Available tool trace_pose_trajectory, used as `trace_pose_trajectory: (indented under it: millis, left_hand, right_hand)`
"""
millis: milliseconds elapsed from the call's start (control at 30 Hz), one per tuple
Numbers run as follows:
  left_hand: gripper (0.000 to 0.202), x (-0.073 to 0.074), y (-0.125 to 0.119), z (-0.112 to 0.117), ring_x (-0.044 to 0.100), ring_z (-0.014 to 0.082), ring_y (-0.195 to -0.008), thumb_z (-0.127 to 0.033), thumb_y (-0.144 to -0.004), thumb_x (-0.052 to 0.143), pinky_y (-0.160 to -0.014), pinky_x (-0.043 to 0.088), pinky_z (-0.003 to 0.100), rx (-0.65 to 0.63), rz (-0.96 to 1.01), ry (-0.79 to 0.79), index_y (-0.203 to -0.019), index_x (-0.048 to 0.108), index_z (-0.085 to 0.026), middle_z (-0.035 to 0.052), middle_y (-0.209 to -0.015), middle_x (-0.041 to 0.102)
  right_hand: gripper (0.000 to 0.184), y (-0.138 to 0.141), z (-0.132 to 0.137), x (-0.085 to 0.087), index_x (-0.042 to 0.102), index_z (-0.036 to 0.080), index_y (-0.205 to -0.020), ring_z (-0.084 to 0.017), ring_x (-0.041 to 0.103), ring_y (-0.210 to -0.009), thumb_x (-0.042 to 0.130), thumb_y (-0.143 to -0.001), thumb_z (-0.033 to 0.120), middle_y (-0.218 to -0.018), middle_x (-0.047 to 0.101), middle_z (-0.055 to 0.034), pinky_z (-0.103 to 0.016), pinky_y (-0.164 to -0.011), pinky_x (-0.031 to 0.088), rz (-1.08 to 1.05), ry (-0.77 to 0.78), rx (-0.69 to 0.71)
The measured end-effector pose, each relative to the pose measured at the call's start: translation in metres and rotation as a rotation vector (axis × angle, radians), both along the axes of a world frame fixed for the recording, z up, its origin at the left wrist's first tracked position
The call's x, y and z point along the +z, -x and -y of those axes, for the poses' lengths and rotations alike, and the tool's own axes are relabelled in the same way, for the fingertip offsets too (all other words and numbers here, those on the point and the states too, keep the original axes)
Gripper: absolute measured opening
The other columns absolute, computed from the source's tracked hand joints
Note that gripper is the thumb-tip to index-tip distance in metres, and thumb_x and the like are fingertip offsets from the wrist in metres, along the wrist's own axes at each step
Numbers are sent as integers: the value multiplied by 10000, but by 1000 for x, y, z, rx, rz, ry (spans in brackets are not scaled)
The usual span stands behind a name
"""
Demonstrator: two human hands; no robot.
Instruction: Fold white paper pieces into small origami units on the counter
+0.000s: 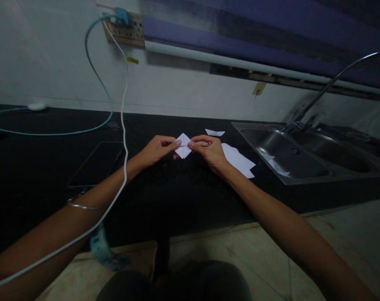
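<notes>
A small white folded paper (183, 149), shaped like a diamond with crease lines crossing its middle, is held up over the black counter. My left hand (160, 151) pinches its left corner, thumb on top and fingers behind. From the other side, my right hand (209, 151) grips the right corner the same way. Close by my right hand, several white paper sheets (236, 159) lie in a loose pile. Behind that pile rests a folded paper piece (215, 132).
A black countertop (177, 196) runs along the tiled wall. On the right is a steel sink (280, 152) with a curved faucet (330, 81). A dark phone (97, 164) lies left. A white cable (125, 133) hangs across my left arm; a teal cable (97, 75) loops behind.
</notes>
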State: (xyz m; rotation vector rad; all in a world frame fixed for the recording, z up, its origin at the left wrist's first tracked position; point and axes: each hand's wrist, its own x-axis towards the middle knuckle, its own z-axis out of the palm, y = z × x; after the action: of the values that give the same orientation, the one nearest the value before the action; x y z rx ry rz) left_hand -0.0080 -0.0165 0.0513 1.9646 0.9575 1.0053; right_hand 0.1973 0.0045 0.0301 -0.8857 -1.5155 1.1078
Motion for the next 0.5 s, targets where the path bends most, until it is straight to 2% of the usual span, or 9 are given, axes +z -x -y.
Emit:
trace_pose_trajectory:
  millis: [167, 267, 400, 500]
  left_hand:
    - [433, 4, 4, 3, 533, 101, -507, -421, -922, 544, -512, 399, 227, -13, -37, -44, -580, 635, -171, 15, -545, 607]
    - [467, 3, 6, 4, 465, 83, -422, -461, -923, 531, -438, 343, 222, -10, -72, -32, -557, 616, -183, 1, -473, 557]
    - [411, 1, 5, 4, 381, 74, -328, -516, -914, 532, -355, 260, 223, 31, -75, 41, -714, 686, -191, -26, -399, 504]
    - [382, -2, 4, -1, 394, 70, -314, -524, -896, 570, -335, 261, 218, 38, -7, 112, -885, 722, -174, -3, -451, 580]
  right_hand:
    - [319, 0, -2, -5, 752, 182, -852, -176, 665, -682, 806, -678, 445, -768, 737, -58, -331, -657, 531, 46, -9, -21]
    - [334, -1, -2, -7, 763, 189, -871, -165, 654, -632, 757, -727, 490, -724, 730, -53, -310, -605, 520, 137, -58, -30]
    - [395, 0, 0, -5, 756, 185, -939, -141, 614, -503, 677, -793, 543, -587, 682, -33, -267, -481, 473, 183, -51, -28]
    - [414, 1, 3, -1, 741, 170, -973, -150, 641, -517, 683, -791, 538, -591, 686, -38, -262, -470, 493, 121, -10, 13]
